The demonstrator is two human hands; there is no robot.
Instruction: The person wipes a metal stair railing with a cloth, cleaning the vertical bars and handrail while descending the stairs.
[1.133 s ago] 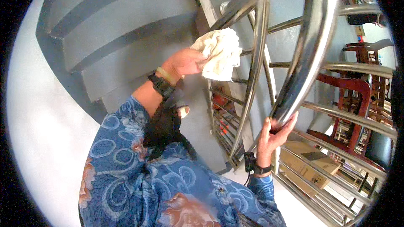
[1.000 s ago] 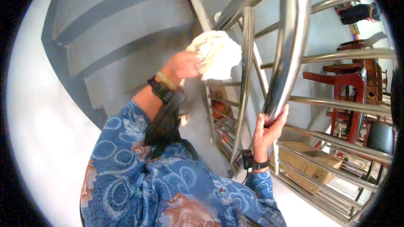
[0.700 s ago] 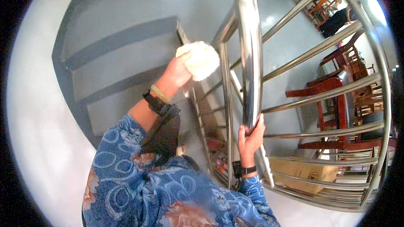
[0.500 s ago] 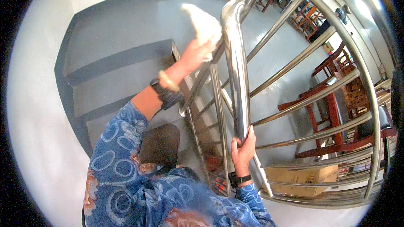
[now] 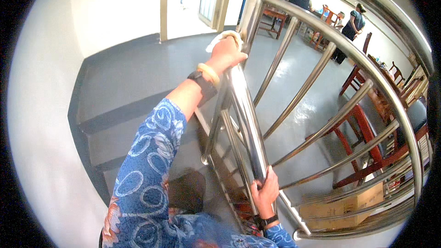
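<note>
My left hand (image 5: 227, 55) is closed over a white cloth (image 5: 221, 39), pressed on the upper end of a shiny metal handrail (image 5: 245, 115). Part of the cloth shows beyond the knuckles; the rest is under the hand. Lower down the same rail, my right hand (image 5: 266, 193) grips the tube, its thumb and fingers wrapped round it. A bracelet and a dark watch circle my left wrist, and a dark band my right. Both arms wear blue patterned sleeves.
Grey stairs (image 5: 115, 142) with darker edges lie to the left beside a white wall (image 5: 41, 110). Metal balusters (image 5: 298, 92) fan out to the right. Behind them are a cardboard box (image 5: 342, 211), dark red wooden chairs (image 5: 367, 142) and a standing person (image 5: 353, 25), with others seated farther off.
My left hand has come onto the top of the rail with the cloth, which was swinging beside the post. My right hand keeps its grip on the rail. The view has shifted.
</note>
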